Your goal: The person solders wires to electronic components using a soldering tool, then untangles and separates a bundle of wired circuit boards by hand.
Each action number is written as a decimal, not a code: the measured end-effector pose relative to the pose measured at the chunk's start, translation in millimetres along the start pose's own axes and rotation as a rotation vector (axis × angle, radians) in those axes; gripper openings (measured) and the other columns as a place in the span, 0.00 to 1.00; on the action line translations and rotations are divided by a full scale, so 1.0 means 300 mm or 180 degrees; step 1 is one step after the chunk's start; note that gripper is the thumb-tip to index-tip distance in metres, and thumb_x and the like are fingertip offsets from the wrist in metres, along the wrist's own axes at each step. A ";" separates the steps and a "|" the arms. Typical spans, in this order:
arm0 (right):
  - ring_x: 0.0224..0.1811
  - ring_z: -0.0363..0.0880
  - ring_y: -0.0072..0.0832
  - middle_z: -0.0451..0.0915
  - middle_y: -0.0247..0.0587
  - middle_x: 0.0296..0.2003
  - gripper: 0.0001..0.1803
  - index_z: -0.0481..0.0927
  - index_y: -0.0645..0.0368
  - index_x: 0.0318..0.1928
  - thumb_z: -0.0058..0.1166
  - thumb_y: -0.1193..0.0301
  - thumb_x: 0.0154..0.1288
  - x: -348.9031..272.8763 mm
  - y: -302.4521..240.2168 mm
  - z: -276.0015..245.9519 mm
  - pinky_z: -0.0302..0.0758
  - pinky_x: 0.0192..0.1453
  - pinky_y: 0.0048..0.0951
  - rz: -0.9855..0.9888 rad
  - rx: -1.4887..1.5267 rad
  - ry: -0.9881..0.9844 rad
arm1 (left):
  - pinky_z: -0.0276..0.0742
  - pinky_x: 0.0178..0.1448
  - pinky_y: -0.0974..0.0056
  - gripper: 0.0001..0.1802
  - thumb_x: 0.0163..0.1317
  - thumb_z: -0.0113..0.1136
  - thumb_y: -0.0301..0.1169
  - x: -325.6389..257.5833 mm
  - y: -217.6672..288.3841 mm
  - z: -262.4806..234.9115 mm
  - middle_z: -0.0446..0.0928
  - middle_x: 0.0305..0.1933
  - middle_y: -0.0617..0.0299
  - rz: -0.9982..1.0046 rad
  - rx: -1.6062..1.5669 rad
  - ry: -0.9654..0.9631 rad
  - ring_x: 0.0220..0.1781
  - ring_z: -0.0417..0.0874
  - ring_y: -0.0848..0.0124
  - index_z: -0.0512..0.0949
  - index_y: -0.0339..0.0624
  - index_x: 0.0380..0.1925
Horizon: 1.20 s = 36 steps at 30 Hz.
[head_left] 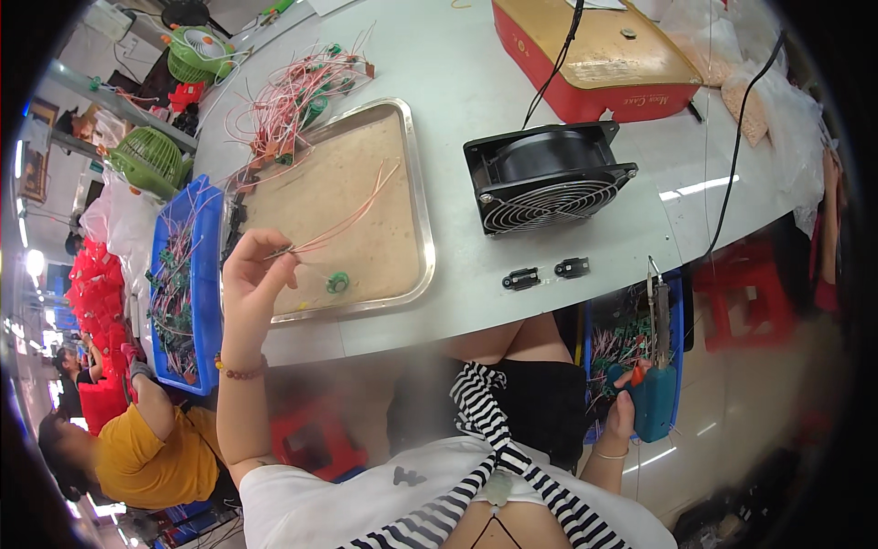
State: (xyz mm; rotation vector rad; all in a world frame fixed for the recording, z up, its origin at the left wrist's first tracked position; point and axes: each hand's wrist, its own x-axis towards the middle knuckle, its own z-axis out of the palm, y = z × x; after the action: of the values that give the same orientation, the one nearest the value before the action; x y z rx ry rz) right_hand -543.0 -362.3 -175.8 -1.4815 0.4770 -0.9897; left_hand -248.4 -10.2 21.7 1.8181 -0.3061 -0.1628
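My left hand [261, 274] is over the near left part of a metal tray [428, 215], its thumb and fingertips pinching a bundle of thin pink and white wires [343, 224]. Their loose ends point up to the right. Just below the fingers, a small green ring-shaped coil [337, 282] shows against the tray's tan lining and seems joined to the bundle. Low at the right, beyond the table edge, my right hand [622, 412] is wrapped round a teal soldering gun [655, 403] with an orange trigger. Its metal front points upward.
Coils with tangled wires [297, 101] lie at the tray's far edge. Blue bins [197, 316] of similar parts stand left and right. A black fan [549, 178], two small black parts [523, 278] and a red tin [594, 69] are on the table. A co-worker [151, 448] sits left.
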 end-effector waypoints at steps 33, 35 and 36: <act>0.43 0.82 0.43 0.82 0.49 0.43 0.20 0.81 0.63 0.45 0.63 0.71 0.49 0.121 -0.155 0.051 0.78 0.48 0.36 -0.1093 -0.1052 -0.0449 | 0.72 0.60 0.52 0.14 0.69 0.48 0.28 0.115 -0.048 0.117 0.79 0.50 0.45 0.1119 0.2333 -0.1186 0.55 0.78 0.55 0.79 0.33 0.46; 0.41 0.83 0.43 0.83 0.47 0.39 0.19 0.82 0.63 0.41 0.63 0.71 0.45 0.120 -0.160 0.054 0.79 0.46 0.35 -0.1010 -0.0965 -0.0318 | 0.71 0.54 0.62 0.11 0.65 0.50 0.27 0.120 -0.076 0.124 0.77 0.47 0.55 0.1374 0.2178 -0.1191 0.49 0.77 0.64 0.78 0.34 0.43; 0.38 0.83 0.43 0.84 0.46 0.35 0.19 0.83 0.63 0.37 0.63 0.70 0.41 0.119 -0.164 0.057 0.79 0.44 0.35 -0.0947 -0.1022 -0.0166 | 0.70 0.48 0.71 0.09 0.62 0.53 0.26 0.120 -0.089 0.131 0.74 0.43 0.64 0.1630 0.2020 -0.1228 0.44 0.75 0.74 0.76 0.36 0.41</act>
State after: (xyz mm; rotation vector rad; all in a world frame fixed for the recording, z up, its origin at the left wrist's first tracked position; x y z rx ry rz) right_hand -522.1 -370.8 -116.9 -1.9020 0.3972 -1.1404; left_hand -221.3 -50.5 -12.5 2.2500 -1.1897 -0.0537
